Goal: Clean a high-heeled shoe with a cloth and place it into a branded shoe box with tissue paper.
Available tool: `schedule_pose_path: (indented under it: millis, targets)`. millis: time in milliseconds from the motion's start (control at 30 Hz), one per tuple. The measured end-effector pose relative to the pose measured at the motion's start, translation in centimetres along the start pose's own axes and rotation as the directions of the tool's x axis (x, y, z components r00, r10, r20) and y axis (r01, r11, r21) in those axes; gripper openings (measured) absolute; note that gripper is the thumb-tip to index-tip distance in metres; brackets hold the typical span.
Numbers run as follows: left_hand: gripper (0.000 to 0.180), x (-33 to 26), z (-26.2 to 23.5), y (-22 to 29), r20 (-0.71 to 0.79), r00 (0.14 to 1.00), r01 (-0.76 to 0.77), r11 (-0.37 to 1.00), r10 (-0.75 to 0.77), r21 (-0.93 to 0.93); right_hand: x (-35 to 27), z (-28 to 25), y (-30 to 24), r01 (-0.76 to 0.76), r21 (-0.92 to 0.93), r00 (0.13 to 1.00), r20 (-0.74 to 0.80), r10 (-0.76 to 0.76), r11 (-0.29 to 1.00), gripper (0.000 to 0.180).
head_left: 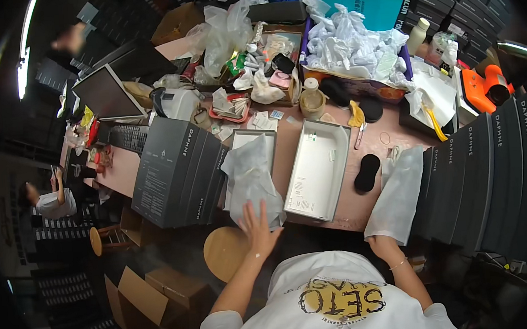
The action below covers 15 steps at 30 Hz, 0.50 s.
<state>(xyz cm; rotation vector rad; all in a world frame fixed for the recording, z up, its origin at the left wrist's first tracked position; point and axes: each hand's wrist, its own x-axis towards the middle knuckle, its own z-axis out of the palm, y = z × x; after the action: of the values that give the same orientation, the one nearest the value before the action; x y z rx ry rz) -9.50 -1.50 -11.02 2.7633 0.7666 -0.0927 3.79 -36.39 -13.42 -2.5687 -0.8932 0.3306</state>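
My left hand has its fingers spread and rests on the near end of a thin, pale grey wrapped bundle. That bundle lies across a narrow open shoebox. At the right, my right hand reaches under or into the near end of a whitish translucent bag; its fingers are hidden by the bag. Between the two hands is an open white box, with small bits of paper inside. A black oval pad lies left of the bag.
Dark grey shoeboxes stand in rows at left and right. Behind are a bin of crumpled white paper, a jar, an orange tape dispenser and a monitor. A round stool and cartons stand below left.
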Motion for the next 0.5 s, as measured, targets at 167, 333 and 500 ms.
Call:
schedule_pose_path:
  millis: [167, 333, 500]
  targets:
    - [0.085, -0.9, 6.7, -8.1, -0.235, 0.901, 0.226, 0.855, -0.365, -0.466, 6.1, -6.1, -8.5, -0.018, 0.41, 0.933, 0.336, -0.132, 0.912, 0.029]
    - [0.053, 1.9, -0.5, -5.4, -0.324, 0.846, 0.051, 0.669, -0.423, -0.741, 13.0, -3.0, -17.9, 0.332, 0.384, 0.919, 0.075, -0.387, 0.862, 0.073]
    - [0.033, 3.7, -8.9, -4.6, -0.233, 0.956, -0.065, 0.647, -0.177, -0.76, 18.4, 4.3, -21.8, 0.35, 0.396, 0.897, 0.119, -0.426, 0.849, 0.08]
